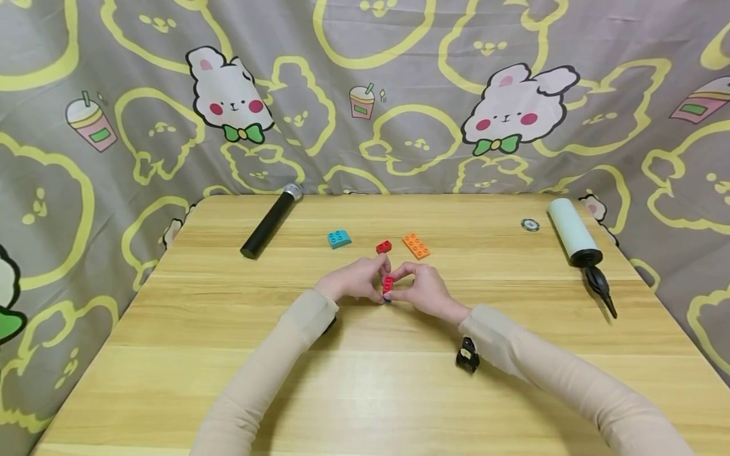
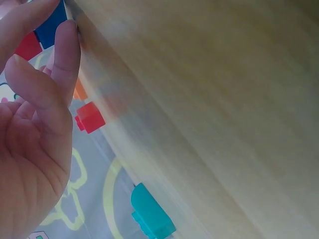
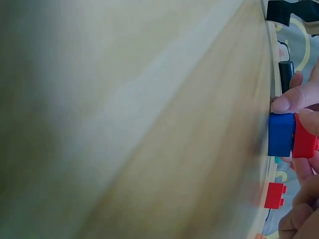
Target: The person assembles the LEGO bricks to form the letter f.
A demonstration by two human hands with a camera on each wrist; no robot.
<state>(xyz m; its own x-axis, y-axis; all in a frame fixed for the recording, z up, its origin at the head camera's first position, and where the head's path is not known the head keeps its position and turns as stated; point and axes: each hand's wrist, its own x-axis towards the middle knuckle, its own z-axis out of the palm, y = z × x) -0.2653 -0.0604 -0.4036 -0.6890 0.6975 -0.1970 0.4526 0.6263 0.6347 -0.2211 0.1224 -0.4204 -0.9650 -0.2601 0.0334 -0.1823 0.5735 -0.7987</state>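
- Red block (image 1: 388,283): between both hands, table centre, on top of the blue block (image 3: 281,134). The two meet face to face in the right wrist view; can't tell if fully pressed together.
- Long axis of red block: runs near to far from the person, roughly square to the line joining the hands.
- Key relation, my read: red directly over blue, edges close to lined up, so any push or pull hinges on that up-down line.
- Right hand (image 1: 424,290): right of the stack, pinching the red block, thumb at the near end, forefinger toward the far end.
- Left hand (image 1: 358,278): left of the stack, fingers bent, thumb on the blue block's side; looks like it grips blue low down. Far fingertip contact partly hidden.
- Nearer hand: about even, both at the stack.
- Blue block: bottom at the table (image 1: 371,392), touching or nearly.
- Small red block (image 1: 384,247): just beyond the left fingertips, apart from the stack.
- Orange block (image 1: 416,246): far right of the stack, untouched.
- Teal block (image 1: 339,239): far left, untouched.
- Mic (image 1: 268,227): farther left.
- Chip (image 1: 530,225), pump (image 1: 573,231): well off right.
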